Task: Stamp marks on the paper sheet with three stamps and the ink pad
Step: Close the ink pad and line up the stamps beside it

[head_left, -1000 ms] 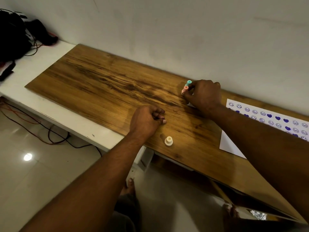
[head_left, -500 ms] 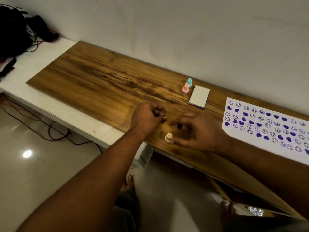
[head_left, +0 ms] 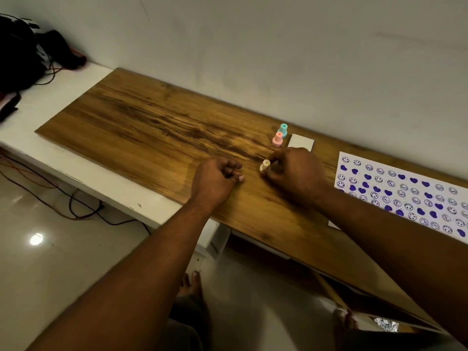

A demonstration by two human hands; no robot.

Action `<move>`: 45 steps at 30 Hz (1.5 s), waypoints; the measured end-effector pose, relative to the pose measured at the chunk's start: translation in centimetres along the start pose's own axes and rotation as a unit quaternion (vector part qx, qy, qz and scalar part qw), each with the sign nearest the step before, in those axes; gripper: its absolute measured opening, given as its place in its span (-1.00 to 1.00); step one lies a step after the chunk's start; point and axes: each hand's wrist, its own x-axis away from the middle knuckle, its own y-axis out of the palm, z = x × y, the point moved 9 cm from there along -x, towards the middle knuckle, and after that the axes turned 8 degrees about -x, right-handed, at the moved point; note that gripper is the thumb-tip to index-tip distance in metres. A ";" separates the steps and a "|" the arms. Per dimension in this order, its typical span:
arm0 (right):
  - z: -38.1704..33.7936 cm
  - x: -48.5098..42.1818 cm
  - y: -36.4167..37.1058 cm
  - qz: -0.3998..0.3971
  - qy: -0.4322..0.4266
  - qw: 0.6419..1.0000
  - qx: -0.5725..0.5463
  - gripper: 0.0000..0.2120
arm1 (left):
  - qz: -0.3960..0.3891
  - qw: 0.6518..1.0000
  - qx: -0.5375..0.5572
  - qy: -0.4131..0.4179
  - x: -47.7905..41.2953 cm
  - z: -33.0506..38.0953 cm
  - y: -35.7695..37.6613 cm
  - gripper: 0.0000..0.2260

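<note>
So the person's right hand (head_left: pixel 295 173) has its fingers pinched around a small cream stamp (head_left: pixel 265 165), holding it tilted over the wooden board (head_left: pixel 141 127), roughly mid-board and a bit in front of the other gear. Can't tell if the stamp is touching the wood or just above it, the hand blocks that. The left hand (head_left: pixel 215 179) sits just to the left of it, curled into a loose fist with the fingers pressed together, resting on the board; whether there's anything inside it isn't visible. Behind the right hand, near the wall (head_left: pixel 278 46), the pink stamp (head_left: pixel 278 139) and the teal stamp (head_left: pixel 283 130) stand upright right next to each other, teal one further back. Just beside them to the right is the ink pad (head_left: pixel 301 142), a flat whitish rectangle, partly hidden by the right hand's knuckles. The paper sheet (head_left: pixel 405 191) lies off to the right on the board, covered in rows of purple smiley faces and hearts, with the right forearm crossing its near corner. The board rests on a white table (head_left: pixel 83 171), and there's a dark bundle with cables (head_left: pixel 22 51) on the far left end.
</note>
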 end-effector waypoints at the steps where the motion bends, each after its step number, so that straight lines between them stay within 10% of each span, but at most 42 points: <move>1: 0.6 -0.8 -0.3 0.013 0.017 1.000 0.017 -0.64 | -0.001 1.000 0.001 0.000 0.0 0.0 0.1 -0.78; 30: 2.1 -0.4 -6.2 0.111 0.067 0.992 -0.001 -0.57 | 0.000 1.000 -0.018 0.005 0.0 0.3 0.5 -0.79; 35: 7.6 6.5 -11.5 0.032 0.097 0.995 0.015 -0.64 | 0.022 0.996 -0.063 0.055 0.4 3.2 1.8 -0.84; 41: 16.6 20.4 -18.4 -0.019 0.294 0.953 0.069 -0.41 | -0.039 0.954 -0.172 0.241 6.8 14.0 8.8 -0.75; 45: 21.5 27.4 -19.8 -0.089 0.395 0.910 0.088 -0.25 | -0.159 0.867 -0.345 0.323 12.1 17.3 16.0 -0.57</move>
